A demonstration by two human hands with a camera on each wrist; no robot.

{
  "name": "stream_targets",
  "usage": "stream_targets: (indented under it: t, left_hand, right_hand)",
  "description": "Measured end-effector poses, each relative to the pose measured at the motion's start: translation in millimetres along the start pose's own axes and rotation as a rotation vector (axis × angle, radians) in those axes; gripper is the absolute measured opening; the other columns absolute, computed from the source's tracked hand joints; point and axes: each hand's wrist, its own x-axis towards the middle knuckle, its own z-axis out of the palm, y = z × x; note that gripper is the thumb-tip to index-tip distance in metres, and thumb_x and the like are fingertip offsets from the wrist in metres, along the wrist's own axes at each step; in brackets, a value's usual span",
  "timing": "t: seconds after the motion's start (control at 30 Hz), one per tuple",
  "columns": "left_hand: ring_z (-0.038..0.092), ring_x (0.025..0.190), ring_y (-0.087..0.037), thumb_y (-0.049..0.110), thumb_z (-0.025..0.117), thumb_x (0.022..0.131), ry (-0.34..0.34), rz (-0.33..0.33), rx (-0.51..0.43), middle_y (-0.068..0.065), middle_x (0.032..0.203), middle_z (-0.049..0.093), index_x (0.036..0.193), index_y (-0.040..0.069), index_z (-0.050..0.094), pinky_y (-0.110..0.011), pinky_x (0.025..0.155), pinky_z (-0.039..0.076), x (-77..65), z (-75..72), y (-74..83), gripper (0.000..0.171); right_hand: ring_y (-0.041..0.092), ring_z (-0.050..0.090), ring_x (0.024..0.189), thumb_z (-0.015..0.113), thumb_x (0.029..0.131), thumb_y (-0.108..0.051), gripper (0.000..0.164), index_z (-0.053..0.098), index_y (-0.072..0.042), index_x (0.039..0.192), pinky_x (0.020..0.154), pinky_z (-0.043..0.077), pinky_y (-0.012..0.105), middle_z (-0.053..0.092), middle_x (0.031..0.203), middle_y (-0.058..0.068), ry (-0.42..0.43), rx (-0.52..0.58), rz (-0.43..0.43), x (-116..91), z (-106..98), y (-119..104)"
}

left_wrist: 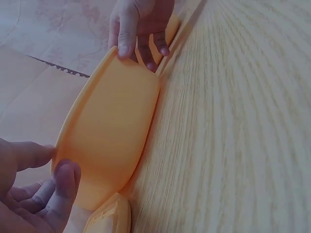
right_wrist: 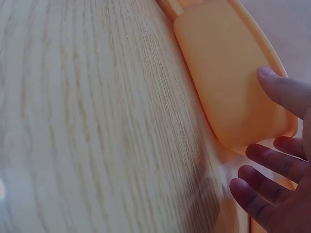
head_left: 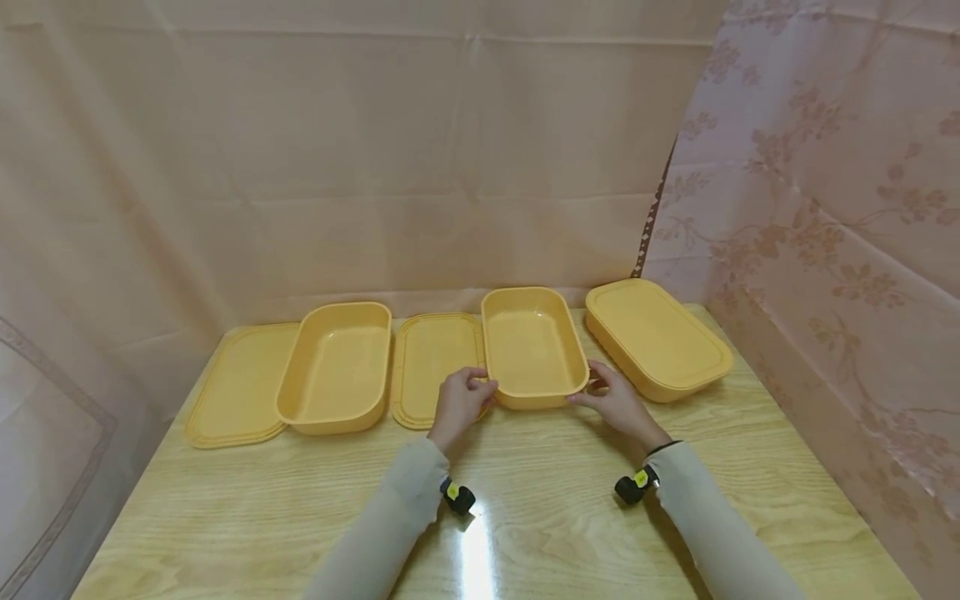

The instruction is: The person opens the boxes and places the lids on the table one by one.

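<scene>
A small yellow plastic box [head_left: 531, 342] without a lid stands upright, with both hands at its near corners. My left hand [head_left: 461, 402] touches the near left corner, index finger at the side and thumb by the front wall, as the left wrist view shows. At the near right corner, my right hand [head_left: 617, 402] has its thumb against the front wall [right_wrist: 223, 73] and its other fingers spread loosely beside the box. A flat yellow lid [head_left: 435, 367] lies just left of this box, partly behind my left hand.
Farther left are a larger uncovered yellow box [head_left: 337, 367] and another flat lid [head_left: 243, 387]. A lidded yellow box [head_left: 660, 333] stands close on the right. All rest on a wooden table [head_left: 547, 517], with a beige cloth [head_left: 360, 150] hanging behind and a floral cloth [head_left: 847, 208] at right.
</scene>
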Motion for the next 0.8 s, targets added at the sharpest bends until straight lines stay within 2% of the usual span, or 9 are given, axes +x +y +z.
stream_targets:
  t: [0.13,0.33,0.5,0.63,0.8]
  left_hand:
    - [0.069,0.071,-0.021,0.016,0.069,0.09,0.009,-0.004,0.001,-0.012,0.084,0.07,0.113,-0.003,0.065,-0.02,0.058,0.05,-3.2,0.1,0.0,0.03]
    - [0.059,0.063,-0.011,0.02,0.072,0.088,0.067,0.011,0.067,-0.007,0.079,0.067,0.102,0.002,0.069,-0.02,0.053,0.045,-7.0,-2.4,0.0,0.023]
    - [0.055,0.065,-0.011,0.021,0.072,0.087,0.111,0.049,0.144,-0.006,0.081,0.066,0.102,0.004,0.07,-0.021,0.056,0.043,-7.9,-2.2,2.4,0.022]
    - [0.055,0.065,-0.011,0.02,0.072,0.087,0.129,0.097,0.163,-0.006,0.081,0.066,0.101,0.005,0.069,-0.022,0.057,0.042,-8.5,-0.3,6.3,0.021]
    - [0.057,0.064,-0.011,0.02,0.071,0.089,0.132,0.179,0.177,-0.008,0.082,0.069,0.101,0.003,0.07,-0.022,0.056,0.045,-10.6,2.7,11.2,0.021]
  right_hand:
    - [0.03,0.061,0.099,0.079,0.082,-0.022,0.067,0.048,-0.004,0.139,0.082,0.048,0.031,0.064,0.113,0.019,-0.012,-0.006,-0.005,0.2,-1.8,1.0]
    - [0.027,0.062,0.097,0.079,0.082,-0.025,0.067,0.049,-0.004,0.138,0.082,0.049,0.032,0.066,0.111,0.017,-0.035,-0.037,-0.017,1.5,-3.7,0.3]
    - [0.03,0.062,0.098,0.081,0.08,-0.022,0.067,0.05,-0.003,0.136,0.081,0.048,0.033,0.066,0.111,0.019,-0.042,-0.068,-0.024,1.2,-11.0,-1.8]
    - [0.035,0.061,0.1,0.08,0.08,-0.019,0.067,0.048,-0.001,0.137,0.079,0.047,0.033,0.065,0.112,0.022,-0.045,-0.104,-0.025,1.7,-17.7,-5.4]
    - [0.038,0.061,0.104,0.078,0.082,-0.02,0.067,0.048,0.0,0.138,0.083,0.051,0.041,0.065,0.114,0.023,-0.031,-0.154,-0.03,0.2,-21.8,-10.1]
